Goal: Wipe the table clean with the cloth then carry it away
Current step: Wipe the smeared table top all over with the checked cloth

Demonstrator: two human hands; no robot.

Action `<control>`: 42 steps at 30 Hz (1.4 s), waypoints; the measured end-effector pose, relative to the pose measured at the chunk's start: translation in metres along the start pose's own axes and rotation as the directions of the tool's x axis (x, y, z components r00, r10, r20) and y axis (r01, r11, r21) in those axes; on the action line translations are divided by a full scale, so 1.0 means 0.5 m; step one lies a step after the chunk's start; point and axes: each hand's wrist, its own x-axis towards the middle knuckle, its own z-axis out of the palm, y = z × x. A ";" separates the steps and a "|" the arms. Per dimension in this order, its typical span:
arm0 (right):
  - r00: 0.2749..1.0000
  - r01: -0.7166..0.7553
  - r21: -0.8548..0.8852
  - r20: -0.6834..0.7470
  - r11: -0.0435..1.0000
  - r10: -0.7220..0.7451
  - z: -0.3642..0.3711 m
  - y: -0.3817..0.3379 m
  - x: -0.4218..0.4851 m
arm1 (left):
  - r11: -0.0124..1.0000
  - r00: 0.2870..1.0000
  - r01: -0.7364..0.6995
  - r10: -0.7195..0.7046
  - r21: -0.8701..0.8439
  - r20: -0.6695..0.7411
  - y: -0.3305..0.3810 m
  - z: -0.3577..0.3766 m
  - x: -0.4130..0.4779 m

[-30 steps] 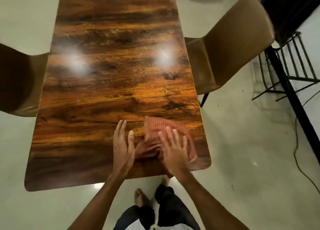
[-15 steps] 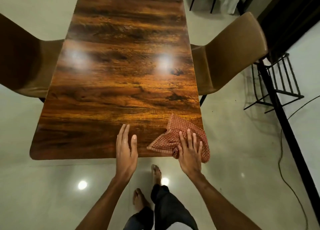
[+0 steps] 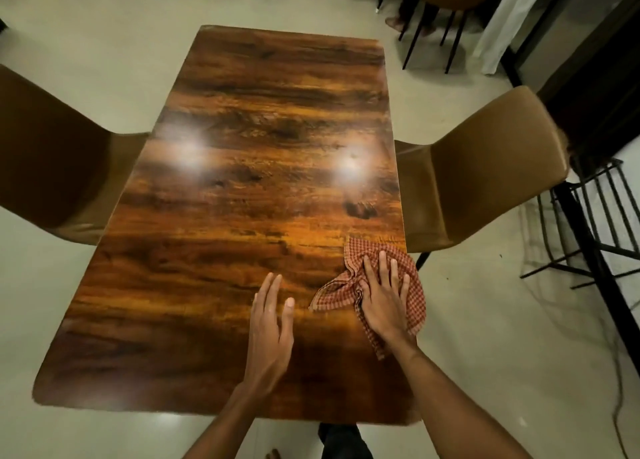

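A red checked cloth (image 3: 337, 294) lies crumpled on the glossy dark wooden table (image 3: 242, 188), at its right edge near the front. My right hand (image 3: 382, 296) presses flat on the cloth with straight, spread fingers; part of the cloth hangs past the table's edge. My left hand (image 3: 270, 327) rests flat on the bare wood just left of the cloth, fingers straight, holding nothing.
A brown chair (image 3: 485, 167) stands close against the table's right side and another brown chair (image 3: 52, 160) against the left. A black metal rack (image 3: 595, 216) and a cable lie on the floor to the right. Chair legs (image 3: 429, 39) stand at the far right.
Both hands and the cloth have moved forward from the near edge onto the table. The cloth has slid to the right edge. The camera has tilted up, showing the table's far end.
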 end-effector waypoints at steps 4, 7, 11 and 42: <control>0.995 -0.093 0.042 -0.029 0.995 0.094 -0.037 -0.005 0.168 | 1.000 1.000 0.005 -0.006 0.017 0.016 0.018 0.038 0.116; 0.999 -0.004 0.046 -0.038 0.999 0.006 -0.027 -0.109 0.222 | 0.999 1.000 -0.012 0.011 0.045 0.005 0.027 0.044 0.190; 0.953 0.304 -0.002 -0.010 0.953 -0.304 -0.011 -0.162 0.255 | 0.996 1.000 0.002 -0.002 0.084 0.002 0.027 0.023 0.257; 0.946 0.325 -0.090 0.033 0.941 -0.324 0.118 -1.048 0.426 | 1.000 0.998 0.010 -0.012 -0.028 -0.062 -0.359 -0.653 0.533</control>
